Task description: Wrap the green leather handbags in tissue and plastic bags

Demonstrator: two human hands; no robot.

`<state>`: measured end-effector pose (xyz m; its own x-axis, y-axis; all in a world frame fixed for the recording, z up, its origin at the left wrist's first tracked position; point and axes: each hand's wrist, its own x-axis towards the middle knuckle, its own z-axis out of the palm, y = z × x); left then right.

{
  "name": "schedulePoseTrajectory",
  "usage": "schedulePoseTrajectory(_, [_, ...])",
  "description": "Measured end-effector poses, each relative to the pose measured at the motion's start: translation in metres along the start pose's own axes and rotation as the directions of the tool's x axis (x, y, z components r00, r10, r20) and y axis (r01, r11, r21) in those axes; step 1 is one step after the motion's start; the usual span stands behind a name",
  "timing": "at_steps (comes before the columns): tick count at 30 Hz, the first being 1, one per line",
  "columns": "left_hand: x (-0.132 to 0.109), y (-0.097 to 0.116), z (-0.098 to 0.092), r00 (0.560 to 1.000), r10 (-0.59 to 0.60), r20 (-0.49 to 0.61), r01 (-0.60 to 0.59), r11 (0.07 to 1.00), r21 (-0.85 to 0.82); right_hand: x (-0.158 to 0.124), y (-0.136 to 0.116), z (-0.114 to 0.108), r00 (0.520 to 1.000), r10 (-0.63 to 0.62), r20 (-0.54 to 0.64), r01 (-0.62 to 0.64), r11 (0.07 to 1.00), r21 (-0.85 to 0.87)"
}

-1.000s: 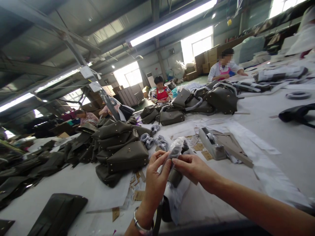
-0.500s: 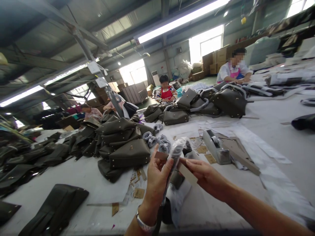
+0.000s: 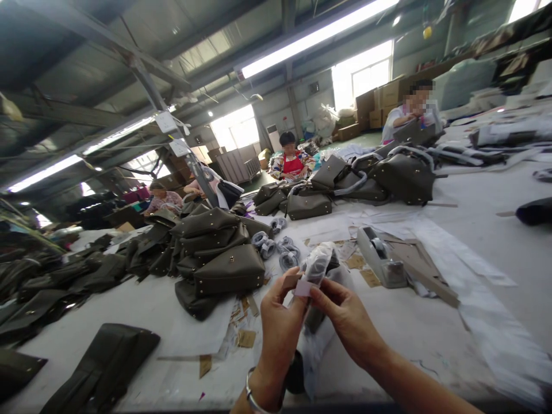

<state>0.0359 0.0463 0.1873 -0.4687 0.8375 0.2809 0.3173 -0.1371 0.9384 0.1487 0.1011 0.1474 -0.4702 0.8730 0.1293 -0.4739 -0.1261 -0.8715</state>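
Observation:
Near the front edge of the table, my left hand (image 3: 282,322) is closed around a strap wrapped in clear plastic (image 3: 318,265). A small pale card (image 3: 304,288) lies across the strap, and the thumb and fingers of my right hand (image 3: 347,316) pinch its right side. A brown card piece (image 3: 291,282) shows by the fingers of my left hand. Below the hands, the dark lower part of the item and white wrapping (image 3: 317,356) rest on the table, partly hidden by my wrists.
Dark bags (image 3: 230,270) are piled at the left, with more bags (image 3: 403,175) beyond. A tape dispenser (image 3: 382,259) stands right of my hands beside cardboard strips (image 3: 431,276). Coiled straps (image 3: 288,253) lie behind. Persons sit across the table.
My right hand has moved left and brought the pale card onto the wrapped strap. The person at the far right now holds up a dark bag.

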Motion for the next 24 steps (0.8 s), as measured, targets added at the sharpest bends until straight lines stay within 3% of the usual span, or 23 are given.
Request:
schedulePoseTrajectory(5, [-0.005, 0.008, -0.012, 0.997, 0.009, 0.08, -0.004, 0.998, -0.065, 0.001, -0.006, 0.001, 1.0, -0.014, -0.013, 0.014, 0.999, -0.03])
schedulePoseTrajectory(9, [-0.009, 0.018, -0.018, 0.988, 0.088, 0.125, -0.088, 0.996, -0.004, 0.001, -0.008, 0.004, 0.999, -0.01, -0.042, 0.008, 0.999, -0.043])
schedulePoseTrajectory(15, [-0.01, 0.023, -0.021, 0.979, 0.086, 0.184, -0.094, 0.995, 0.037, 0.0, -0.01, 0.007, 0.999, 0.001, -0.035, -0.003, 0.998, -0.066])
schedulePoseTrajectory(20, [-0.008, 0.021, -0.017, 0.992, 0.094, 0.089, -0.109, 0.978, 0.181, -0.001, -0.009, 0.01, 0.999, 0.016, -0.046, -0.019, 0.998, -0.067])
schedulePoseTrajectory(24, [-0.006, 0.014, -0.015, 0.974, 0.226, 0.012, -0.214, 0.903, 0.373, -0.005, -0.006, 0.012, 0.999, 0.019, -0.027, -0.02, 0.999, -0.046])
